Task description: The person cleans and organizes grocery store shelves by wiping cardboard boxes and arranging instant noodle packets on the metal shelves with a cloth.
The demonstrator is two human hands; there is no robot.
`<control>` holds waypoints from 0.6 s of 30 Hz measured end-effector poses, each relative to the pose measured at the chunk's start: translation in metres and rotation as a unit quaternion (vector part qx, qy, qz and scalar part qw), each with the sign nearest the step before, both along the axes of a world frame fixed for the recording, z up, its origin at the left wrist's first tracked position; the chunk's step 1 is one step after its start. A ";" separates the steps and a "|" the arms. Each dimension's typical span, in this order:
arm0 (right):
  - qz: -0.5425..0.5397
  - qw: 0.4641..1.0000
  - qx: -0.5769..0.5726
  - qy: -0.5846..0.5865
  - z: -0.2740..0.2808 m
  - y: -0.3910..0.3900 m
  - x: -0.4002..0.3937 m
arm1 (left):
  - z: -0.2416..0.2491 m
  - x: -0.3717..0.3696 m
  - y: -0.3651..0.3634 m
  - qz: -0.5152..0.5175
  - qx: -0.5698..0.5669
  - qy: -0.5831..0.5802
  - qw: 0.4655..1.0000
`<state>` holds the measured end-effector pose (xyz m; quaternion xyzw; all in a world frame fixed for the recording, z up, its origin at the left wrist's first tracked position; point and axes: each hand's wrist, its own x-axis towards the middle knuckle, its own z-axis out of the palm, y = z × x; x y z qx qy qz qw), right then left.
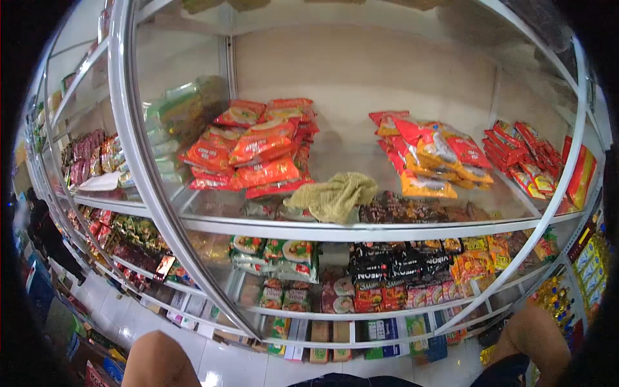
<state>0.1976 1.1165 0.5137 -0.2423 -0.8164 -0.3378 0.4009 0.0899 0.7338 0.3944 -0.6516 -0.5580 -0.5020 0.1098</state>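
Neither my left hand nor my right hand shows; only my bare knees (158, 361) and dark clothing appear along the bottom edge. A crumpled yellow-green cloth (335, 197) lies on the front edge of the glass shelf (387, 231). Left of it, red-orange packets (264, 142) are piled on the same shelf. A pile of red and yellow packets (438, 155) stands to the right of the cloth. Farther right are small red packets (522, 155).
Lower shelves hold green-and-white packets (277, 251), black packets (419, 263) and boxes (380, 332). A white metal post (129, 116) rises at the left. Beyond it, a person in dark clothes (48, 232) stands on the tiled floor (232, 364).
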 end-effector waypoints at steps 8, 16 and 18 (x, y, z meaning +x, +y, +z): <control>0.013 0.999 -0.016 -0.024 -0.004 -0.002 -0.003 | 0.008 0.008 -0.015 0.030 -0.028 0.073 0.996; 0.034 0.993 -0.069 -0.093 -0.031 0.000 -0.004 | 0.016 0.036 -0.054 0.060 -0.097 0.103 0.988; 0.040 0.991 -0.071 -0.103 -0.034 -0.001 -0.005 | 0.014 0.043 -0.069 0.069 -0.103 0.117 0.985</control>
